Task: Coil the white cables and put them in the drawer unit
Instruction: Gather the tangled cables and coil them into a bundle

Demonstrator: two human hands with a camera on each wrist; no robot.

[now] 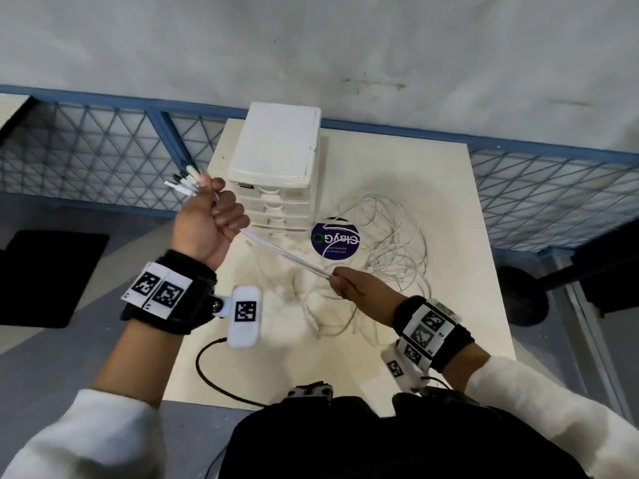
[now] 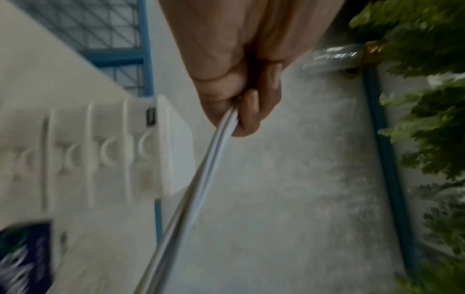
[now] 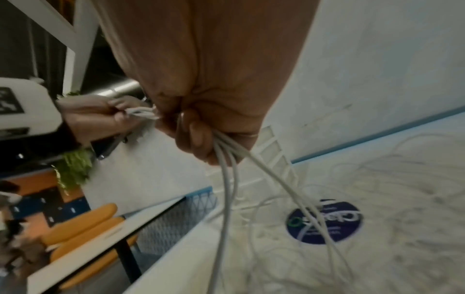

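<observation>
Got my left hand (image 1: 207, 223) clenched around a bunch of white cables (image 1: 287, 255) up in the air, just left of the drawer unit (image 1: 276, 160), with the plug ends (image 1: 186, 183) poking out past my knuckles. My right hand (image 1: 349, 283) is closed on the same bunch lower down, in front of the drawer unit, so the stretch between my fists is pulled straight. The rest of the cables trail out of my right fist into a loose tangle on the table (image 1: 449, 188), to the right of and in front of the drawer unit, partly over a round blue sticker (image 1: 335, 242). All the drawers look closed.
</observation>
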